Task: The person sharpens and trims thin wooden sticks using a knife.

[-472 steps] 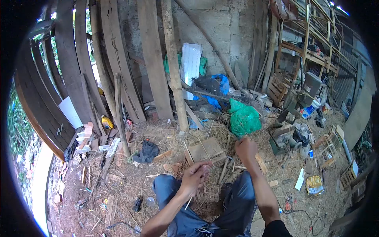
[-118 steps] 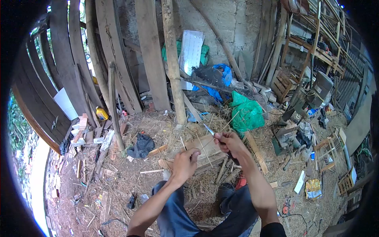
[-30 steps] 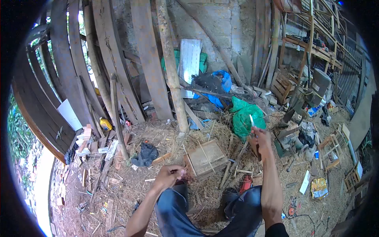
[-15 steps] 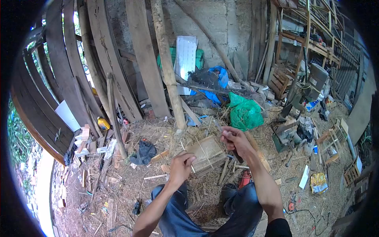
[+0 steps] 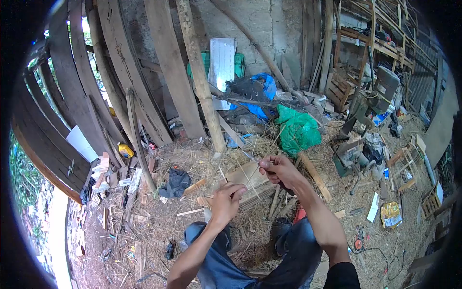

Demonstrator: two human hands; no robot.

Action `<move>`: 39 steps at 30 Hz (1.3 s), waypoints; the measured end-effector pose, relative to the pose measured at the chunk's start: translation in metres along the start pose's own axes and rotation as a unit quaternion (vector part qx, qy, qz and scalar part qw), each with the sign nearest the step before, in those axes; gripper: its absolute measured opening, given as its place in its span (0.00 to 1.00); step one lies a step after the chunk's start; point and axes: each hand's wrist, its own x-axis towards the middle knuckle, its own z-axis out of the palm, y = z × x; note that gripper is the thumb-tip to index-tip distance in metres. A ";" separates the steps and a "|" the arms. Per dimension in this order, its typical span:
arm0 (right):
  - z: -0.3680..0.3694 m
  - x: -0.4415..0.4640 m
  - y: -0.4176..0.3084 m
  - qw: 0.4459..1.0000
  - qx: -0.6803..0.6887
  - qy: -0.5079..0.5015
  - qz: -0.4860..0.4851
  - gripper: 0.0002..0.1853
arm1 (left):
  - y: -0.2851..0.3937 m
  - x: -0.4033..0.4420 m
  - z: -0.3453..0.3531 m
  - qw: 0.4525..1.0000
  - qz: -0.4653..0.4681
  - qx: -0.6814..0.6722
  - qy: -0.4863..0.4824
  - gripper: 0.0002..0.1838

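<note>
My right hand (image 5: 280, 172) is closed around a knife (image 5: 250, 156), whose narrow blade points up and left; its handle is mostly hidden by my fingers. My left hand (image 5: 226, 202) is pinched closed on a thin stick (image 5: 223, 174), with a pale end rising above the fingers. The hands are apart, over a flat wooden board (image 5: 245, 174) lying in front of my knees. Thin strips cross above or on this board; which of them touch it I cannot tell.
Straw and wood scraps litter the ground. A green sack (image 5: 297, 130) lies ahead, beside a leaning pole (image 5: 201, 86). To the left are a black plastic bag (image 5: 176, 183) and a yellow bottle (image 5: 125, 150). A gold packet (image 5: 391, 215) lies right. Something red (image 5: 299, 213) sits by my right knee.
My left hand has moved right and slightly up, closer to my right hand. My right hand has shifted slightly left and down, and the knife blade now tilts further left. The view has shifted a little.
</note>
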 end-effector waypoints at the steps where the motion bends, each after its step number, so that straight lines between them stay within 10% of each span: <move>1: -0.001 -0.002 -0.003 1.000 0.006 0.000 0.010 0.09 | 0.001 0.000 0.000 1.000 -0.009 -0.009 -0.006 0.06; 17: 0.007 0.000 0.004 0.999 0.039 0.022 -0.003 0.10 | 0.015 -0.006 -0.008 0.992 0.067 0.091 0.056 0.06; 24: -0.034 0.005 0.003 0.997 0.006 0.018 0.068 0.13 | -0.017 -0.016 -0.014 1.000 0.005 0.008 -0.011 0.07; 39: -0.005 0.014 0.018 0.984 -0.106 0.086 -0.116 0.10 | -0.039 0.052 0.029 0.925 -0.136 -0.344 -0.089 0.11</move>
